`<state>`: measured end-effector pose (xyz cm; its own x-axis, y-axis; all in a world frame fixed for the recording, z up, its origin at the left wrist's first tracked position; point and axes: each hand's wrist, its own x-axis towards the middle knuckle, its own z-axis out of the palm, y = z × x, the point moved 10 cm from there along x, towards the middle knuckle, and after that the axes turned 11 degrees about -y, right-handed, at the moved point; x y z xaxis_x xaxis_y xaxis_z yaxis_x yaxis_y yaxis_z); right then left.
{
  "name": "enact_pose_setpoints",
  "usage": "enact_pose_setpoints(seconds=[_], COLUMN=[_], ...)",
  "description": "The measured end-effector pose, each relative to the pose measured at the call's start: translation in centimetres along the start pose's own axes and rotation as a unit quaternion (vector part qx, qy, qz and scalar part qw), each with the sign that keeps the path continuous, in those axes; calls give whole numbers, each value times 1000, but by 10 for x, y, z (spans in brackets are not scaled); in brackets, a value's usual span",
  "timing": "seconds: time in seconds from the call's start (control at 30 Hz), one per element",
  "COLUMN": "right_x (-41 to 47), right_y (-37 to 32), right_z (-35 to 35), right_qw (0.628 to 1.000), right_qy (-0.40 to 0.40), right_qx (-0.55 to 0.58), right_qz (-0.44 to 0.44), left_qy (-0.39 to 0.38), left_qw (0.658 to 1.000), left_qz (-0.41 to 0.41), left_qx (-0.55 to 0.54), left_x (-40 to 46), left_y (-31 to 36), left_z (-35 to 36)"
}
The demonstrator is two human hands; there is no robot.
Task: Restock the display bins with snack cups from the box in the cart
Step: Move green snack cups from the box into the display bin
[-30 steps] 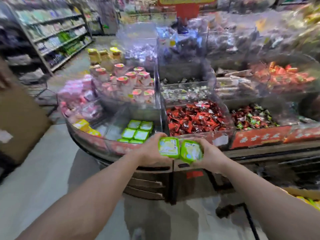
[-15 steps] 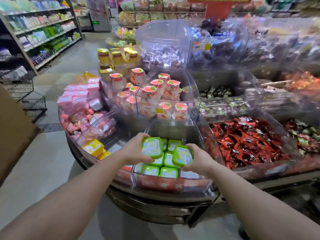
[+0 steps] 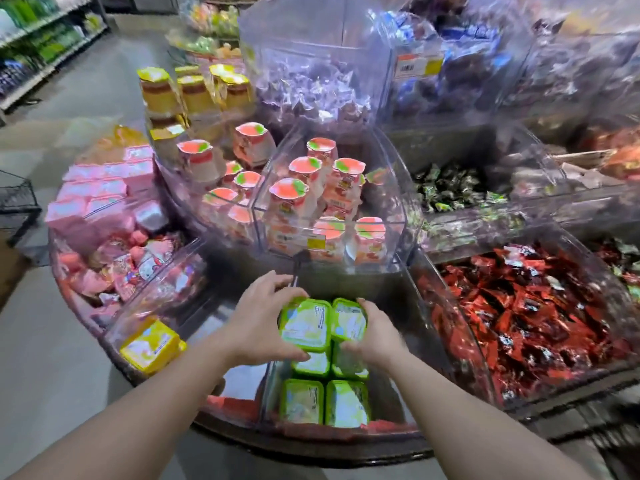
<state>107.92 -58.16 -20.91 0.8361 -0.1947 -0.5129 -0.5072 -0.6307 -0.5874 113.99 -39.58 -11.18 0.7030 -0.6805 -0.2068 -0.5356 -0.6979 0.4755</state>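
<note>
The left hand [image 3: 258, 320] gripped one green cup [image 3: 306, 325] and the right hand [image 3: 372, 332] another cup [image 3: 348, 318], side by side, lids up. Both hung directly above the green rows in the front bin [image 3: 391, 407], toward its back, so the move was probably straight down.

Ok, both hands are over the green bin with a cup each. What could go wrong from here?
1. The left hand and right hand hold their green cups edge to edge, so they may knock together on release.
2. Both hang above the cups already in the bin; dropped carelessly, they could land tilted or slide.
3. The clear divider is close, and a cup might catch on it.
</note>
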Motion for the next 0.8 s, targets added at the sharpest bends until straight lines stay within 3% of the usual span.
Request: enact_pose_setpoints(seconds=[0.47, 0.67, 0.8], right_x=[48, 45, 57], right_y=[-22, -8, 1], right_z=[30, 27, 35], right_qw=[998, 991, 965], right_qy=[-23, -15, -4], right_qx=[51, 131, 252], right_qz=[-7, 32, 66], left_qy=[-12, -19, -27], left_qw=[998, 998, 999], left_qz=[38, 27, 19], left_qx=[57, 50, 43], left_x=[-13, -9, -11], left_y=[-3, -5, -4], left_z=[29, 32, 36])
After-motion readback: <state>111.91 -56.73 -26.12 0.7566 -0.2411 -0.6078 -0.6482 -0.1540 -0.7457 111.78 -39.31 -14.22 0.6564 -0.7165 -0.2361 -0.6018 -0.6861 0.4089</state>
